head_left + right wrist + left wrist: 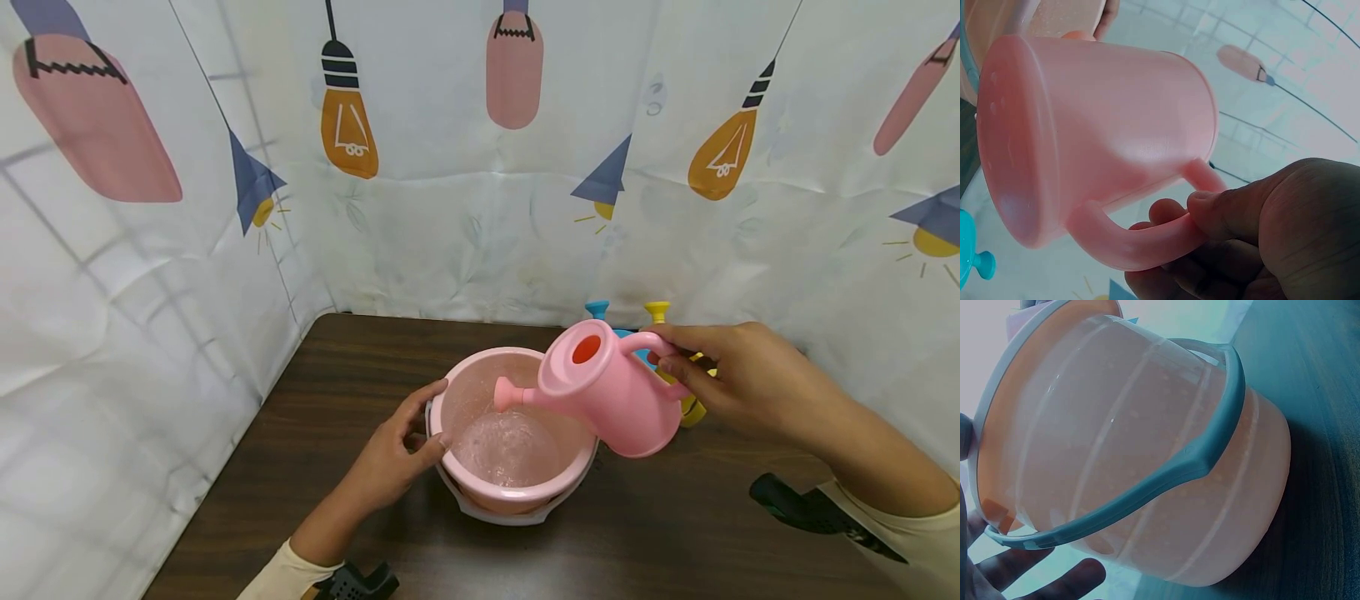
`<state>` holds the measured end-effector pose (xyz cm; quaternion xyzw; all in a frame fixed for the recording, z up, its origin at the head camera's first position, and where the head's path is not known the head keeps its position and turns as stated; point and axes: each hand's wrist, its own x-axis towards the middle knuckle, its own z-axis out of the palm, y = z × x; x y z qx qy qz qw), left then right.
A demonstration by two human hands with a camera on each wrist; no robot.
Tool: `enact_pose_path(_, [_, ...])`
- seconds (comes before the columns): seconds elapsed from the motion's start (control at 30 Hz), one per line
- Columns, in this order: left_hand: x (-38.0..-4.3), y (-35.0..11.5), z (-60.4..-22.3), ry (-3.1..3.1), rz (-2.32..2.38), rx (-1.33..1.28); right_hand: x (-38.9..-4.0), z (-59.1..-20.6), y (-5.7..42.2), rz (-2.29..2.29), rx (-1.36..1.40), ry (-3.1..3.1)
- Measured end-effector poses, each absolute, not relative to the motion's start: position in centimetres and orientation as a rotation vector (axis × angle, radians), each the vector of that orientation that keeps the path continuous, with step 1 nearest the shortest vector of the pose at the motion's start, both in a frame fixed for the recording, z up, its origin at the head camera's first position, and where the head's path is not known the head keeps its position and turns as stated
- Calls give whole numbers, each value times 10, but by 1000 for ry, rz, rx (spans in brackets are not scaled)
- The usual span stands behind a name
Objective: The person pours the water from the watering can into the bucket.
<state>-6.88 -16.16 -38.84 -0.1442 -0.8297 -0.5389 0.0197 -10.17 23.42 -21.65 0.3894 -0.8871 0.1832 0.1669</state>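
My right hand [738, 371] grips the handle of a pink watering can [633, 400], thumb on top and fingers curled underneath. The can leans toward the left, with its spout head above a pink bucket [517, 493]. Inside the bucket, water [504, 446] looks rippled and bubbly. My left hand [397, 454] holds the bucket's left rim, its thumb on the edge and other fingers along the outside. The bucket's handle [1210, 447] hangs down around its side. The right wrist view shows the can's base tipped, with the handle [1141, 247] in my fingers.
Behind the can, partly hidden, stand a blue watering can [597, 309] and a yellow one [657, 312]. The dark wooden table [360, 367] meets a white printed curtain [435, 233] at its back and left edges.
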Motion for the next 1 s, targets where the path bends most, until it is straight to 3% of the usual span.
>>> enact_pose_path(1.0, [-69,-163,-388,-2559,-1701,-470,-103,-217,233,541,1107,-2508])
